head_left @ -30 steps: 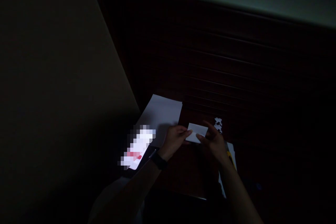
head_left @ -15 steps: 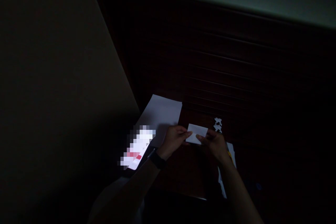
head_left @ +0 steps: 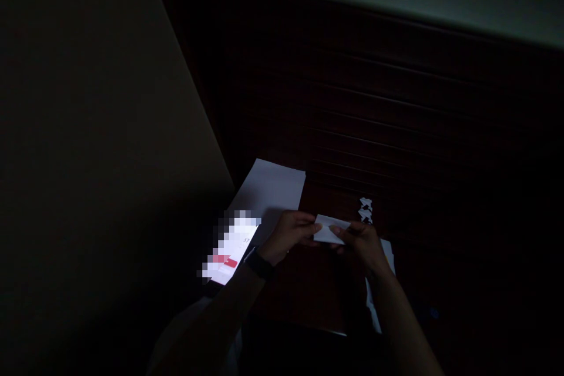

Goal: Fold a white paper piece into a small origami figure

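Observation:
A small white piece of folded paper [head_left: 328, 233] is held between both hands above the dark table [head_left: 304, 299]. My left hand [head_left: 291, 234], with a dark watch [head_left: 259, 264] on its wrist, pinches the left side, thumb on top. My right hand [head_left: 363, 242] grips the right side, its thumb pressed on the upper face. The fingers under the paper are mostly hidden. Left of my left hand lies a stack of white paper sheets [head_left: 274, 188].
A lit phone [head_left: 235, 252], its screen partly blurred, glows by my left forearm. Several small folded paper pieces [head_left: 365, 210] line up beyond my right hand. More white paper [head_left: 372, 308] lies under my right forearm. A wall [head_left: 110, 100] rises at left; the room is dark.
The paper's far edge has tilted or folded down, so it looks narrower. Both hands stay on it, with my right fingers shifted slightly. The phone's screen picture differs a little.

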`<move>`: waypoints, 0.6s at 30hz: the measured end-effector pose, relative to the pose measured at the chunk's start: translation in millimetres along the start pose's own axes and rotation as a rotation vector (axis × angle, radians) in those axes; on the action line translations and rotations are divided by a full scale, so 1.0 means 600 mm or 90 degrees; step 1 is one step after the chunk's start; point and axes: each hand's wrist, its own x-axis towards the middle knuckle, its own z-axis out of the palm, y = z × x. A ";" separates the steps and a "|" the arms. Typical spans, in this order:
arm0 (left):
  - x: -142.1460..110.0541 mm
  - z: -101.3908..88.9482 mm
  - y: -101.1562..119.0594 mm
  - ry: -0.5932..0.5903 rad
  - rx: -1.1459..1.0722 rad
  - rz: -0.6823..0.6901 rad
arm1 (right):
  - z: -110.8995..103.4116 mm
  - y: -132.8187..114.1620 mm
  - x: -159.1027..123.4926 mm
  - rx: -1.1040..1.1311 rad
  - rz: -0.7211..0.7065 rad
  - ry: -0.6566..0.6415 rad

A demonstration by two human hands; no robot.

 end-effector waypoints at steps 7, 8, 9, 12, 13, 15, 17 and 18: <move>-0.001 0.003 0.005 0.019 0.033 0.012 | 0.002 -0.002 -0.005 0.048 0.015 -0.062; -0.001 0.005 0.006 0.022 0.035 0.011 | 0.002 -0.001 -0.004 0.050 0.019 -0.060; -0.002 0.006 0.008 0.023 0.036 0.009 | 0.001 0.001 -0.003 0.049 0.019 -0.054; -0.005 0.009 0.012 0.007 0.030 0.012 | -0.001 0.008 0.002 0.049 0.019 -0.043; -0.006 0.010 0.013 -0.001 0.029 0.015 | -0.003 0.009 0.003 0.052 0.018 -0.042; -0.007 0.010 0.016 -0.013 0.032 0.018 | -0.005 0.011 0.004 0.060 0.020 -0.042; -0.008 0.010 0.018 -0.016 0.041 0.014 | -0.006 0.011 0.004 0.070 0.030 -0.040; -0.008 0.009 0.018 -0.019 0.045 0.011 | -0.006 0.010 0.004 0.075 0.037 -0.035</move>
